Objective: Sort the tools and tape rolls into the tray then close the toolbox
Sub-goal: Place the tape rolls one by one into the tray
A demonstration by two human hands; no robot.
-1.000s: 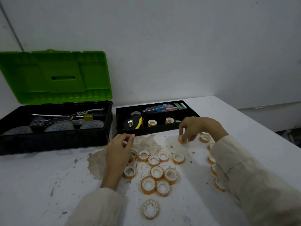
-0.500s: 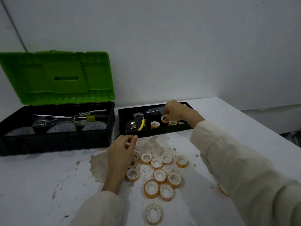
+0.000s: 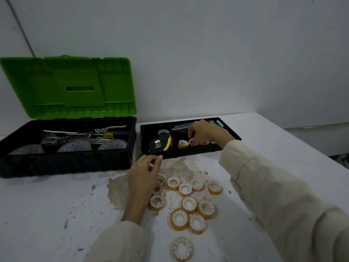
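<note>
Presently your right hand reaches into the black plastic compartment tray, fingers curled down on a small white-cored tape roll pinched at the tips, low in the front right compartment. Just left of that hand, in the same compartment, an orange-edged tape roll stands on the tray floor; another roll shows partly under your fingers, too hidden to describe. Further left of the hand, across a divider, a black and yellow tape measure lies in the left compartment, with a grey round item behind it that cannot be identified. Beyond your knuckles, the rear compartment holds small items, mostly hidden.

Your left hand rests on the stained white counter, just short of the tray's front wall, fingers drawn together with thumb against fingertips; whether anything is held between them I cannot tell. Beside and behind this hand, toward you, a cluster of loose orange and white tape rolls lies flat on the counter, some touching one another, with a single white-cored roll apart, nearer you.

Left of your left hand stands the black toolbox, its green plastic lid raised upright against the wall. Inside lie a yellow-collared screwdriver and other tools.
</note>
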